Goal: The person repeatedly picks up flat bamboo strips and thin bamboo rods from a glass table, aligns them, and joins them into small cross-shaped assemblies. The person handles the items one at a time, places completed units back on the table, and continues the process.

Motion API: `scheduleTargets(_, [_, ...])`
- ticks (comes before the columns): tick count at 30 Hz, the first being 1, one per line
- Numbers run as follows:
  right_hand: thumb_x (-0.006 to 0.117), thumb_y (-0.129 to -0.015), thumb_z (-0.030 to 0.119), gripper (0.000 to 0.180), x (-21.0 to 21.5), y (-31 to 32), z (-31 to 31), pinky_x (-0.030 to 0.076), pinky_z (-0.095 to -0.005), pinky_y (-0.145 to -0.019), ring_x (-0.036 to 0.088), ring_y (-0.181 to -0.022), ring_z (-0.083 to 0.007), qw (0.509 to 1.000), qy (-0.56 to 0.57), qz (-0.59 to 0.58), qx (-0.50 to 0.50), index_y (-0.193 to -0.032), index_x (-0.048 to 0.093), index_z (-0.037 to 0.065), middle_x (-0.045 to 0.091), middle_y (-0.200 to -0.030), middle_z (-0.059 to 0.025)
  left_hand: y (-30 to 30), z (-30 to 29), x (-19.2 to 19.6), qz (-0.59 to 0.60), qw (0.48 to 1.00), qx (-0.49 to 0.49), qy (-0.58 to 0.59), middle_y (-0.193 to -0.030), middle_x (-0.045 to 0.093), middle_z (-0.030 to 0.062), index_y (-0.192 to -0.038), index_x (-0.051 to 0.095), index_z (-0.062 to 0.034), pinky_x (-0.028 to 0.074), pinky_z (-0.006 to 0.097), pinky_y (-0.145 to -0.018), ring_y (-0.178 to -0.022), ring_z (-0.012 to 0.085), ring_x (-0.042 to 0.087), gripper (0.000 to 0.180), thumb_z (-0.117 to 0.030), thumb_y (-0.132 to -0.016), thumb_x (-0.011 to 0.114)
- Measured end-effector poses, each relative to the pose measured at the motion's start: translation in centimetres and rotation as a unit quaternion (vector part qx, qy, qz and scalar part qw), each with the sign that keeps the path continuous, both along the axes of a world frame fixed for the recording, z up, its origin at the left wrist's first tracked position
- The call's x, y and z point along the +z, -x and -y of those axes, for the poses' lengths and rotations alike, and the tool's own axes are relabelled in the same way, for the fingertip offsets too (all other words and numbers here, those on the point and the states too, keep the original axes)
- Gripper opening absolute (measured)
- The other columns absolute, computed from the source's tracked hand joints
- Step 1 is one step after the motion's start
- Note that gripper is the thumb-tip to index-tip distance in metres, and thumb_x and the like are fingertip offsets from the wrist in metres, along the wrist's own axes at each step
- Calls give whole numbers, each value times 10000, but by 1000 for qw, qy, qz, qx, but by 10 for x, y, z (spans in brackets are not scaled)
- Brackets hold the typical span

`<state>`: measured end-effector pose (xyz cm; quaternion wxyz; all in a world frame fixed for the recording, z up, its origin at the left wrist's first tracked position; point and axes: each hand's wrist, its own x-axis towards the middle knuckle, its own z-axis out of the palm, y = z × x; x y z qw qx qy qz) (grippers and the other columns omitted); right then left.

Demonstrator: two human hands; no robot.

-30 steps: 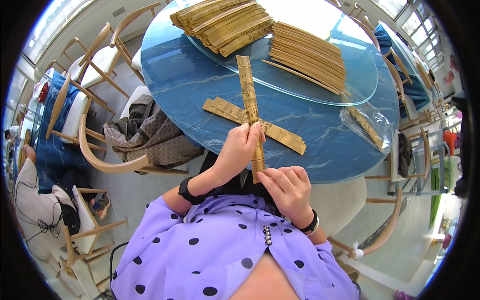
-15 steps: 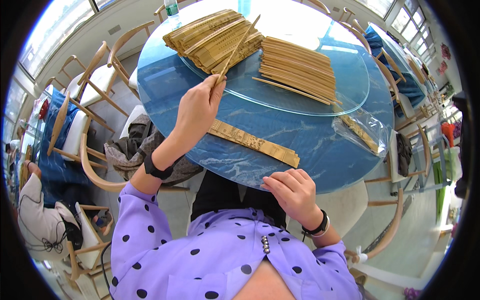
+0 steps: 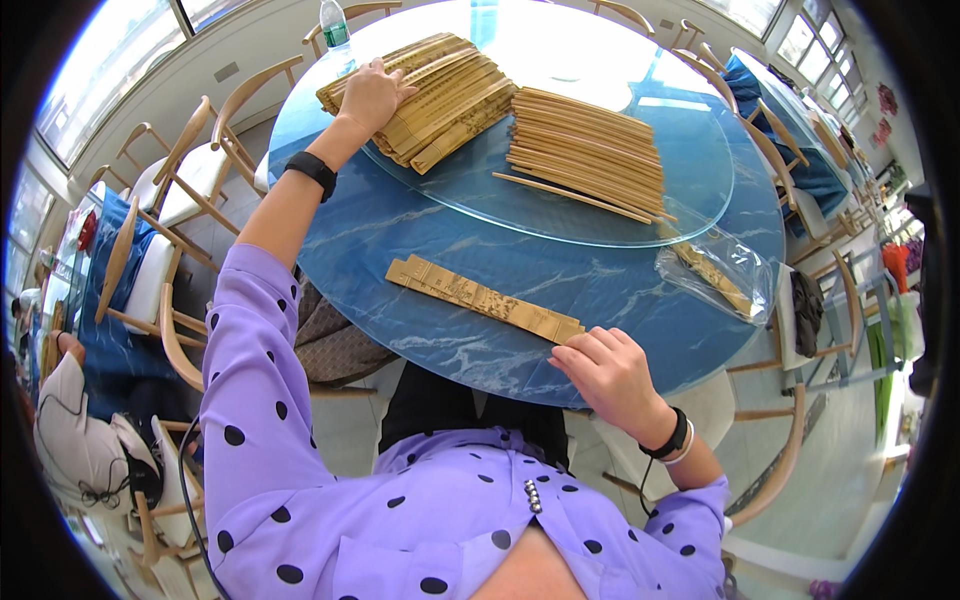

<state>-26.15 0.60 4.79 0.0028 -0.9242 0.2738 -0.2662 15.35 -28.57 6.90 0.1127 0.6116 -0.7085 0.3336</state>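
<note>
My left hand (image 3: 373, 97) reaches over the far-left pile of printed tan strips (image 3: 450, 100), its fingers apart on the pile's left part. I see no strip lifted in it. Near the table's front edge, my right hand (image 3: 610, 375) is palm down with curled fingers, beside the right end of a short row of overlapping printed strips (image 3: 480, 297). Whether its fingertips hold anything is hidden. To the right of the pile lies a stack of thin, plain wooden sticks (image 3: 585, 145), with one loose stick (image 3: 570, 195) along its near side.
The pile and the sticks rest on a round glass turntable (image 3: 715, 210) on a blue marbled table (image 3: 350, 240). A clear plastic bag (image 3: 720, 275) with a printed strip lies at the right. A bottle (image 3: 335, 25) stands at the far left. Wooden chairs (image 3: 255, 90) surround the table.
My left hand has moved away and left onto the pile; the long thin strip it held upright no longer shows in it. My right hand has moved slightly right, closer to the row's end.
</note>
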Motion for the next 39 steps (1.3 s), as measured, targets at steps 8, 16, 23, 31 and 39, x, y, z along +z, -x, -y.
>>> scheduleTargets(8, [764,-840,125,120,-9,3,35,488,-342,-665,612,-787,-219,999,-22,-37,3,-884,674,60,628,-842,-49,9,-43,-9,-202,964,-135,112,-1212,581,191,-1277,660,-26,440,460,-1013,-1170,367,527,421,-349,-1020,581])
scheduleTargets(16, [777,-841,115,125,-6,-9,83,552,-369,-698,656,-818,-270,998,-59,16,-31,-934,721,53,689,-893,-69,-36,-21,-47,-266,911,-200,243,-1306,515,205,-1380,508,1,312,491,-1100,-1251,384,434,467,-299,-1025,556])
scheduleTargets(23, [748,-880,149,155,-3,5,114,546,-384,-773,641,-898,-283,993,-59,-21,-97,-988,711,44,671,-924,-80,-31,-18,-39,-293,899,-154,288,-1302,527,197,-1372,502,20,304,480,-1105,-1245,369,438,510,-373,-1050,537])
scheduleTargets(31, [740,-887,183,220,-5,46,176,537,-398,-876,630,-1023,-296,986,0,-64,-154,-1049,715,36,666,-1001,-97,-109,-218,-4,-591,616,8,520,-1297,451,198,-1458,308,25,450,432,-999,-1193,266,515,581,-258,-1003,535])
scheduleTargets(39, [752,-876,260,231,-28,28,212,528,-400,-888,620,-1021,-281,978,41,-89,-184,-961,718,48,657,-965,-79,-24,-314,-71,-648,705,-45,284,-1104,647,76,-1277,594,-24,481,287,-884,-1021,159,613,271,-140,-1045,514])
